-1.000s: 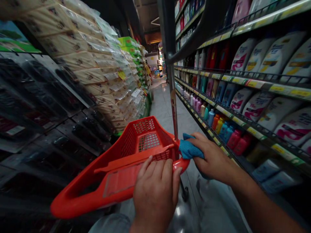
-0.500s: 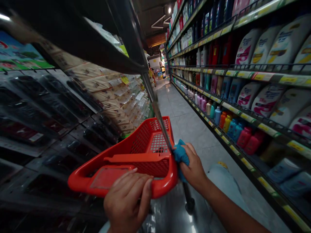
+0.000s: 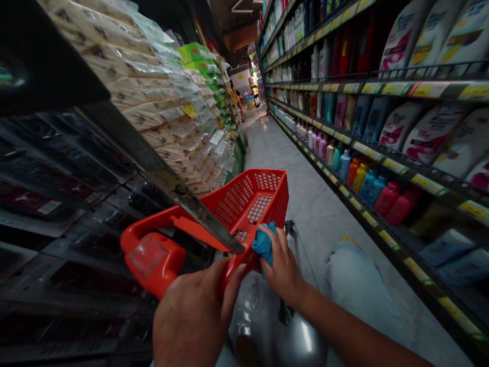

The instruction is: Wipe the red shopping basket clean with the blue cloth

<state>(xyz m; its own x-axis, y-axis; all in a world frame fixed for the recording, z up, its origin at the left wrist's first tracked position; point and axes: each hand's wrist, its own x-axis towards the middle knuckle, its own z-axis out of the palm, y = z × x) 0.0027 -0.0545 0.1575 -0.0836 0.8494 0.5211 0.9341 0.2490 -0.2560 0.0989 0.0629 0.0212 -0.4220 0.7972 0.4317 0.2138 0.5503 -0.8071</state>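
Observation:
A red plastic shopping basket (image 3: 252, 199) with a mesh wall stands tilted in front of me in a shop aisle. A long metal pull handle (image 3: 153, 163) rises from its near rim toward the upper left. My left hand (image 3: 194, 316) grips the basket's near rim, fingers curled over it. My right hand (image 3: 282, 265) presses a blue cloth (image 3: 264, 244) against the rim, right beside the base of the metal handle.
Shelves of bottles and refill pouches (image 3: 382, 137) line the right side. Stacked packs of tissue (image 3: 160, 102) and dark packaged goods (image 3: 57, 204) fill the left. A tiled floor (image 3: 282, 153) runs down the aisle. My knee in light jeans (image 3: 355, 285) is at lower right.
The basket has turned so its far end points right, and the metal handle has swung down to the left. Both hands stayed on the near rim, the right still holding the cloth.

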